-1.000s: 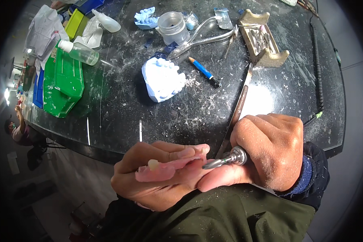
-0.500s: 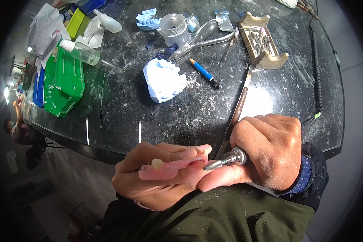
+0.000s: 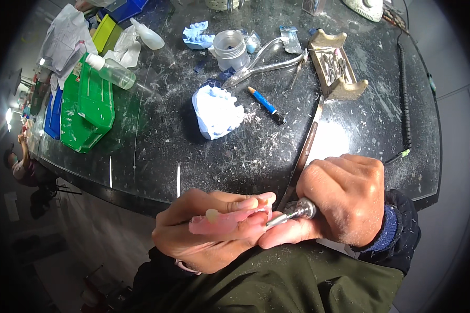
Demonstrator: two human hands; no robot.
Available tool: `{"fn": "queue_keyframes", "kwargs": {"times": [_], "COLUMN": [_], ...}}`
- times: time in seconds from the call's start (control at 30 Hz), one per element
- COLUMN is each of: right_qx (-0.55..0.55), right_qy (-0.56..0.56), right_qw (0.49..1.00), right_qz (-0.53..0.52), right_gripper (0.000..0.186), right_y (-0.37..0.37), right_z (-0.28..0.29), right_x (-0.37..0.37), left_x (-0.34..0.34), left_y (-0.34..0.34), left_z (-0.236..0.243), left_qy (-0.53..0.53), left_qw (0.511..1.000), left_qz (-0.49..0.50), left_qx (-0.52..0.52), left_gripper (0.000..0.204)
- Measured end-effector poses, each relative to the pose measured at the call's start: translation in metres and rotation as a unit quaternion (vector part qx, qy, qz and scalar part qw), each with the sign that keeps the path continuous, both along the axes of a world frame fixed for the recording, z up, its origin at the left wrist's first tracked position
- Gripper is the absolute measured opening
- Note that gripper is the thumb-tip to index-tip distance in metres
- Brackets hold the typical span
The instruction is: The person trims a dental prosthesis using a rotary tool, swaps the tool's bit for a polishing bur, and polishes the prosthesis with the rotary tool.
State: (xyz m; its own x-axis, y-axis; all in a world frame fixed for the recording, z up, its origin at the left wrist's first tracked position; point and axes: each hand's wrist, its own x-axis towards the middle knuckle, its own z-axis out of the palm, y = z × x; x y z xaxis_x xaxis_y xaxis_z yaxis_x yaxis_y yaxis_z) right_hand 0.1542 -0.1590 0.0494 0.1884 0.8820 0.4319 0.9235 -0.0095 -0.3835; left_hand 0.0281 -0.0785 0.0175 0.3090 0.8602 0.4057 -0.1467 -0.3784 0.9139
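My left hand (image 3: 209, 250) pinches a pink partial denture (image 3: 219, 223) that carries a pale tooth near its left end. Wrapped in my right hand (image 3: 344, 201) is a silvery rotary handpiece (image 3: 304, 208), its bur pointing left against or very close to the denture's right end. Exact contact is hard to see there. My right thumb reaches across toward the left fingers, below the bur. Fine pale dust covers the right hand and cuff. Beyond my hands, a pale blue-white plaster dental model (image 3: 216, 112) rests on the dark table (image 3: 156, 125).
Behind the model lie a blue pencil (image 3: 266, 104), metal pliers (image 3: 263, 65), a clear jar (image 3: 231, 49) and a smaller blue model (image 3: 197, 35). A bur holder (image 3: 339, 65) stands back right, near a brown-handled knife (image 3: 305, 148). Green bins (image 3: 89, 109) and a bottle (image 3: 112, 72) sit left.
The denture has tilted slightly in my left hand, and the bur now angles more steeply down-left at its right end. The whole view has shifted a little.
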Motion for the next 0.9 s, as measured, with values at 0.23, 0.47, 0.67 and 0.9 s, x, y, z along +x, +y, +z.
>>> {"fn": "queue_keyframes", "kwargs": {"times": [0.23, 0.47, 0.67, 0.9], "right_qx": [0.099, 0.158, 0.146, -0.010], "right_qy": [0.037, -0.018, 0.035, 0.056], "right_qw": [0.991, 0.985, 0.988, 0.998], "right_qz": [0.078, 0.070, 0.048, 0.003], "right_gripper": [0.058, 0.033, 0.050, 0.056], "right_y": [0.003, 0.002, 0.003, 0.000], "right_z": [-0.001, -0.001, -0.003, 0.000], "right_x": [0.008, -0.004, 0.000, -0.001], "left_x": [-0.024, -0.011, -0.016, -0.016], "left_y": [0.039, 0.031, 0.041, 0.044], "left_z": [-0.001, 0.013, 0.002, 0.000], "left_qy": [-0.046, -0.165, -0.123, -0.109], "left_qw": [0.949, 0.910, 0.901, 0.911], "left_qz": [-0.281, -0.269, -0.360, -0.369], "left_qx": [-0.133, -0.269, -0.210, -0.148], "left_gripper": [0.031, 0.032, 0.023, 0.022]}}
